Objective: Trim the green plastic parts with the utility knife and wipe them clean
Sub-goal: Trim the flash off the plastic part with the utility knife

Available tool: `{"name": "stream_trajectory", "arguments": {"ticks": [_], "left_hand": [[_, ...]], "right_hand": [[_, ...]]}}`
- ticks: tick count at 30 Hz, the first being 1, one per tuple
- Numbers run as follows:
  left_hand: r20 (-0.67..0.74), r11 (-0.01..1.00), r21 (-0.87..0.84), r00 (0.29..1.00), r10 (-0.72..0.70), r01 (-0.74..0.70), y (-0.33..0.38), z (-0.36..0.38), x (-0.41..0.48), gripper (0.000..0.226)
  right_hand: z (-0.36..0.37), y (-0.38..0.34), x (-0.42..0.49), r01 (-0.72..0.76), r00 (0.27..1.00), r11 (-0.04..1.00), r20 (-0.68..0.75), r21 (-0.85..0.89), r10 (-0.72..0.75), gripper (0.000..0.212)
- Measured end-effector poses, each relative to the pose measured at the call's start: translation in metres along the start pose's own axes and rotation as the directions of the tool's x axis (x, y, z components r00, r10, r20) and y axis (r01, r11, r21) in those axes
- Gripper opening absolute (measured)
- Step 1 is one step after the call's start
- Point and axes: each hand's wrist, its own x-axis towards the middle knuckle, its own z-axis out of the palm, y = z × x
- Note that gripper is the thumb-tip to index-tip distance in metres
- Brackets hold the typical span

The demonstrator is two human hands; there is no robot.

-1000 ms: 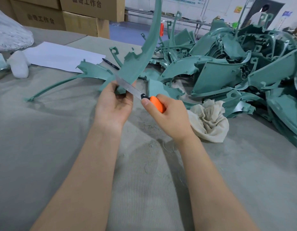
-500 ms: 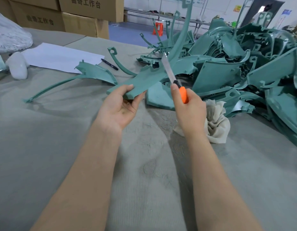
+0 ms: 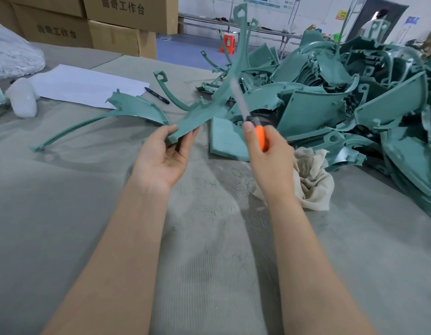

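Note:
My left hand (image 3: 165,157) pinches the wide near end of a long curved green plastic part (image 3: 211,110), palm up; the part sweeps up and away to a looped tip near the top of the view. My right hand (image 3: 267,153) grips the orange handle of the utility knife (image 3: 260,137). Its extended blade points up and is blurred, lying along the right edge of the held part. A crumpled beige rag (image 3: 313,180) lies on the table just right of my right wrist.
A big heap of green plastic parts (image 3: 342,105) fills the right side. One separate green part (image 3: 127,112) lies at left, a flat green piece (image 3: 227,139) in the middle. White paper (image 3: 84,85), a black pen (image 3: 157,95) and cardboard boxes (image 3: 122,25) sit farther back.
The held part was lowered from upright to a flatter tilt. The knife swung from lying across the part near my left hand to pointing upward along its right edge.

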Motion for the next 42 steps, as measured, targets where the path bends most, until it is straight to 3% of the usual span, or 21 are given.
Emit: {"name": "stream_trajectory", "arguments": {"ticks": [4, 9, 17, 26, 33, 37, 42], "left_hand": [[-0.027, 0.998, -0.040, 0.999, 0.041, -0.042, -0.001, 0.002, 0.001, 0.008], [-0.032, 0.992, -0.108, 0.998, 0.060, -0.063, -0.003, 0.004, 0.000, 0.011], [0.009, 0.999, -0.044, 1.000, -0.030, 0.030, -0.003, 0.004, -0.001, 0.015], [0.043, 0.990, 0.108, 0.994, -0.098, 0.093, -0.006, 0.004, -0.003, 0.012], [0.026, 0.983, 0.158, 0.995, -0.098, 0.093, 0.005, -0.002, -0.001, 0.009], [0.002, 0.990, 0.126, 0.998, -0.062, 0.062, 0.008, -0.002, 0.000, 0.012], [-0.008, 0.997, 0.019, 0.998, -0.069, 0.069, 0.011, -0.006, 0.004, 0.018]], "right_hand": [[0.019, -0.021, -0.014, 0.111, 0.981, 0.993, 0.163, -0.027, -0.106, 0.066], [0.025, -0.021, -0.020, 0.165, 0.956, 0.985, 0.254, -0.059, -0.145, 0.057], [0.024, -0.017, -0.018, 0.185, 0.973, 0.966, 0.173, -0.180, -0.154, 0.056], [0.006, 0.003, -0.001, -0.055, 0.995, 0.988, -0.089, -0.143, 0.042, 0.058], [-0.015, 0.019, 0.015, -0.231, 0.960, 0.971, -0.175, -0.058, 0.218, 0.056], [-0.012, 0.013, 0.009, -0.134, 0.972, 0.991, -0.195, 0.015, 0.135, 0.055], [0.000, -0.005, -0.001, 0.078, 0.996, 0.996, 0.041, -0.047, -0.076, 0.060]]}}
